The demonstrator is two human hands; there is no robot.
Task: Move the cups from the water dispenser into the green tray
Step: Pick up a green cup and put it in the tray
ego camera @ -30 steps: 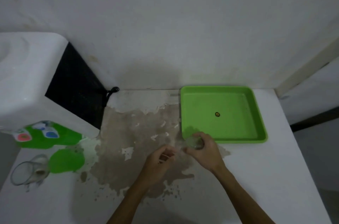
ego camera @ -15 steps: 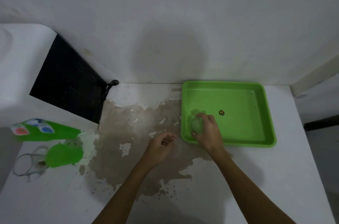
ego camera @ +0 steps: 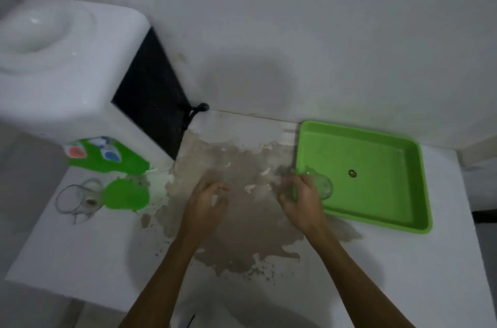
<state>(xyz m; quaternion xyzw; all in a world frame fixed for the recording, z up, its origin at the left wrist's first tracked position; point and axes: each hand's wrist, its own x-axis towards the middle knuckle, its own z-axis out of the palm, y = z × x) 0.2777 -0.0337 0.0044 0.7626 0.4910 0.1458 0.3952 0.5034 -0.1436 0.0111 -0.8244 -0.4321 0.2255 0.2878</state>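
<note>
A clear glass cup (ego camera: 321, 185) stands in the near left corner of the green tray (ego camera: 390, 209). My right hand (ego camera: 302, 201) is just beside it at the tray's left rim, fingers loosely curled; I cannot tell whether they still touch the glass. My left hand (ego camera: 205, 202) hovers over the worn middle of the table, fingers apart and holding nothing. Another clear cup (ego camera: 78, 197) stands on the green drip plate (ego camera: 125, 194) under the taps of the white water dispenser (ego camera: 61, 69).
The white table (ego camera: 403, 268) has a large brown patch of peeled surface (ego camera: 242, 220) in the middle. A black cable (ego camera: 195, 109) hangs by the dispenser's dark side. A small dark spot (ego camera: 352, 173) lies in the tray's middle. The wall stands close behind.
My right hand carried the glass cup over the tray's left rim and set it down inside, then drew back toward the rim. The left hand stayed over the table's middle.
</note>
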